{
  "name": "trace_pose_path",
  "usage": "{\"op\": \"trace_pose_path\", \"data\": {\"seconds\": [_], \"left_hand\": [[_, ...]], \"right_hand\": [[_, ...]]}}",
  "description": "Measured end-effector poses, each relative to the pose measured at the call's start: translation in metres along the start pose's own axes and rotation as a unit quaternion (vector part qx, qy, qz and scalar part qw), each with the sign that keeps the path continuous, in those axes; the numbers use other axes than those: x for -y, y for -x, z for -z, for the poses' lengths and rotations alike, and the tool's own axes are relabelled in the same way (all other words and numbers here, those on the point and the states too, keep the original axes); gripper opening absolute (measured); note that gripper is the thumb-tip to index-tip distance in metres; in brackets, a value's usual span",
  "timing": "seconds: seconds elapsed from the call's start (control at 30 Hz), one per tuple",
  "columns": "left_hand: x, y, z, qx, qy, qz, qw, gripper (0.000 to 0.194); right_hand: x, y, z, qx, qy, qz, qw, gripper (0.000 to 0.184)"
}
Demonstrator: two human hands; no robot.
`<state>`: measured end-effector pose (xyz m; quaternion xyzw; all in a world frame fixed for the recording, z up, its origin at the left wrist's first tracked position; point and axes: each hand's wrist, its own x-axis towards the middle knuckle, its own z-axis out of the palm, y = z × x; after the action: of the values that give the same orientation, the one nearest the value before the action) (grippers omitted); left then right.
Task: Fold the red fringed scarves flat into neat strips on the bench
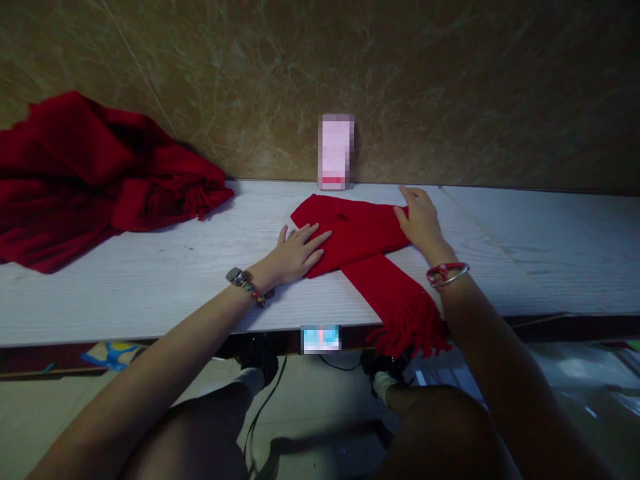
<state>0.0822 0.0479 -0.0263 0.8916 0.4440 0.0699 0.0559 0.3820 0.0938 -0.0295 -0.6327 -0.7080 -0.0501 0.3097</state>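
Observation:
A red fringed scarf (365,230) lies on the white wood-grain tabletop, folded into a flat strip. One end slants out from under the fold, and its fringe (410,327) hangs over the front edge. My left hand (297,253) rests palm down on the left part of the fold, fingers spread. At the fold's right end, my right hand (423,217) touches the cloth with its thumb and fingers apart, the index finger reaching past the back edge.
A heap of red cloth with fringe (100,180) covers the back left of the tabletop (200,280). Against the marbled wall stands a blurred pink-white object (336,150). Below the front edge is a small lit screen (321,339); dark cables (265,403) run across the floor.

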Motion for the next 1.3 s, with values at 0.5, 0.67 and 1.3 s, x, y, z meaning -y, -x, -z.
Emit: {"op": "trace_pose_path", "data": {"seconds": [0.5, 0.67, 1.3], "left_hand": [[0.003, 0.002, 0.002, -0.018, -0.03, -0.003, 0.999, 0.049], [0.006, 0.004, 0.004, -0.071, -0.008, -0.062, 0.995, 0.045], [-0.006, -0.008, 0.004, -0.082, -0.085, -0.213, 0.97, 0.038]], "right_hand": [[-0.005, 0.005, -0.006, 0.072, 0.032, -0.036, 0.996, 0.052], [0.018, 0.007, 0.005, 0.08, 0.054, 0.006, 0.995, 0.054], [0.037, 0.011, -0.006, 0.119, 0.109, 0.033, 0.986, 0.049]]}}
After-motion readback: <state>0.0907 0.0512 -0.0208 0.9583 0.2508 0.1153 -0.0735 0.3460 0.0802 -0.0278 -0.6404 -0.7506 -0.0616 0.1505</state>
